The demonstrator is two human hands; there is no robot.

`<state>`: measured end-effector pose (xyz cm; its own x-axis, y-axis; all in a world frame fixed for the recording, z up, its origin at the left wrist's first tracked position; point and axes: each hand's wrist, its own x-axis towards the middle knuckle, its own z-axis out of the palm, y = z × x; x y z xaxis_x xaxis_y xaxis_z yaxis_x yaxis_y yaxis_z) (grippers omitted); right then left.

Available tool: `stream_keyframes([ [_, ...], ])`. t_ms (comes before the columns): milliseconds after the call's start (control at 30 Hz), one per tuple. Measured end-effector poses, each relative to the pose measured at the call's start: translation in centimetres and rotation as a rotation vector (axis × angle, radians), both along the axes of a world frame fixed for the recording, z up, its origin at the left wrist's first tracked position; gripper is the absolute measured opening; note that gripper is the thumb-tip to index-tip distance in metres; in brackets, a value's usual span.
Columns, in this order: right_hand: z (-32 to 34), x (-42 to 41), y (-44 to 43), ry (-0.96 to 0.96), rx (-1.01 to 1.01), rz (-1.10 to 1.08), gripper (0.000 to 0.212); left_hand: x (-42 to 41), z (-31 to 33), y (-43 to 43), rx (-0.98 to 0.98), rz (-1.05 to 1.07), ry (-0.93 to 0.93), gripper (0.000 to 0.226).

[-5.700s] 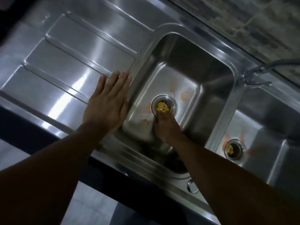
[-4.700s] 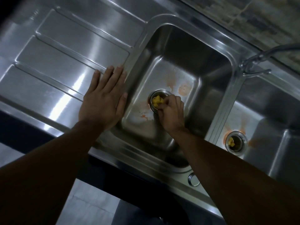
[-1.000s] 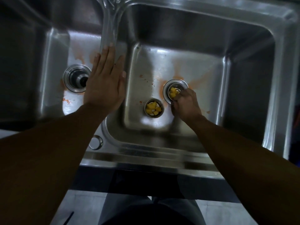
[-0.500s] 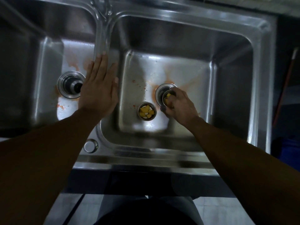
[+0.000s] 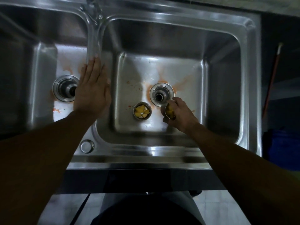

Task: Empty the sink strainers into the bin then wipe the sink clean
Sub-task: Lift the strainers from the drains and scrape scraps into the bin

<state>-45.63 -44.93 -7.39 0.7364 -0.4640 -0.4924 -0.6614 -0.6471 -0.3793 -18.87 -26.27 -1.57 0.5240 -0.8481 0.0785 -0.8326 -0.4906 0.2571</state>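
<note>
My right hand (image 5: 180, 114) grips a metal strainer (image 5: 169, 112) holding yellow scraps, lifted just clear of the open right drain (image 5: 161, 95). A second strainer (image 5: 142, 110) full of yellow scraps stands on the floor of the right basin (image 5: 219, 98), left of my right hand. My left hand (image 5: 92, 90) rests flat, fingers straight, on the divider (image 5: 94, 46) between the two basins. The left drain (image 5: 65, 88) is open, with no strainer in it. Orange stains ring both drains.
The tap base (image 5: 92, 8) sits at the top of the divider. A round plug hole (image 5: 87, 146) is on the front rim. A blue bin (image 5: 284, 146) stands in the dark at the right, beside a red-handled stick (image 5: 272, 78).
My right hand has pulled the strainer out of the right drain and drawn it back toward me. The left hand stays flat on the divider.
</note>
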Motion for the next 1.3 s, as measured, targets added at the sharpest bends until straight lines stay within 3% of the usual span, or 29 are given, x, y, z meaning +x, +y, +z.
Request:
stream_keyframes([
  [300, -0.6, 0.0, 0.4, 0.022, 0.039, -0.060, 0.079, 0.3, -0.5, 0.0, -0.009, -0.011, 0.000, 0.052],
  [467, -0.6, -0.2, 0.4, 0.012, 0.029, -0.040, 0.088, 0.5, -0.8, 0.2, -0.014, -0.019, -0.006, 0.054],
  [800, 1.3, 1.1, 0.2, 0.272, 0.013, 0.094, 0.101, 0.3, -0.4, 0.1, -0.002, -0.019, -0.004, 0.052],
  [1000, 3.5, 0.7, 2.5, 0.123, -0.030, 0.000, 0.074, 0.0, 0.3, 0.0, 0.081, -0.018, -0.008, 0.055],
  [1300, 8.1, -3.2, 3.3, -0.047, -0.027, -0.190, 0.054, -3.5, 2.7, -0.3, 0.246, -0.026, 0.057, 0.065],
])
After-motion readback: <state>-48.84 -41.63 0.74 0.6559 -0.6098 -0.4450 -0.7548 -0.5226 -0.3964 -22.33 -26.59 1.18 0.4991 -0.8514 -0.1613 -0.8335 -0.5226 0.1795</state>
